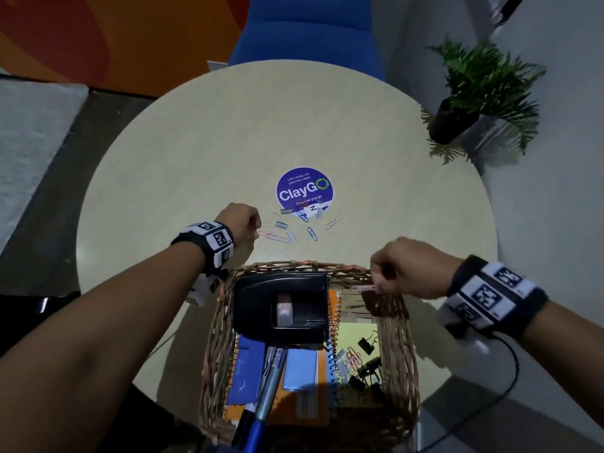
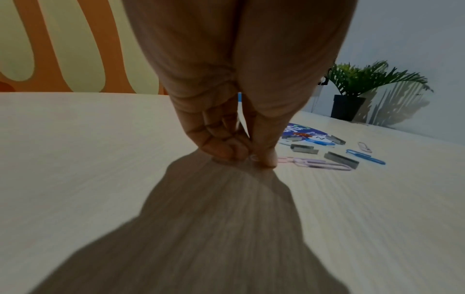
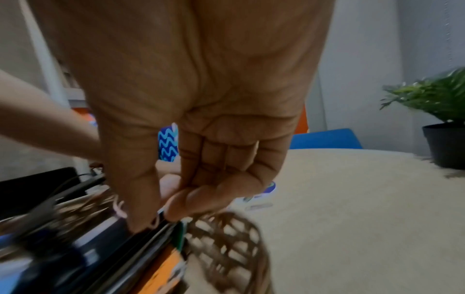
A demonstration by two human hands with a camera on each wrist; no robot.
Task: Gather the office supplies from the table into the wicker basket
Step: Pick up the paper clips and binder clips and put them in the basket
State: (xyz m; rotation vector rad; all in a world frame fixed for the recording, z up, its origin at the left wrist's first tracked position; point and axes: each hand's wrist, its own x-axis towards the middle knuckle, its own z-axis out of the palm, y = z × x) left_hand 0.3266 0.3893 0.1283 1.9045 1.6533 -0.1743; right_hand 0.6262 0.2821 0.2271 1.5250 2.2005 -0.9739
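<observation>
The left hand (image 1: pixel 243 223) reaches forward past the far-left corner of the wicker basket (image 1: pixel 215 341), its fingers (image 2: pixel 226 148) bunched downward with the tips pressed to the desk (image 1: pixel 196 158), pinching at a pale pink paper clip (image 2: pixel 314 162) at the near edge of the scatter; whether the clip is actually lifted cannot be told. The right hand (image 1: pixel 410 268) hangs over the basket's far-right corner, its fingers (image 3: pixel 201 201) narrowed against the thumb around a thin pinkish piece that blur keeps from being named. In the basket lie a black hole punch (image 1: pixel 284 305), spiral notebooks (image 1: pixel 340 351), a blue pen (image 1: pixel 261 410), black binder clips (image 1: pixel 367 367) and some paper clips. On the desk, beyond the basket, loose paper clips (image 1: pixel 312 233) and staple strips (image 1: pixel 281 225) spread over the lower edge of a round purple sticker (image 1: pixel 304 189) and just below it. The desk is round and pale, the basket sitting at its near edge and overhanging toward the person. A blue chair (image 1: pixel 310 31) stands behind the far rim, a potted plant (image 1: pixel 474 93) at the right rim by a white wall, and an orange wall to the left. Bare desk lies to the left, right and far side of the scatter.
</observation>
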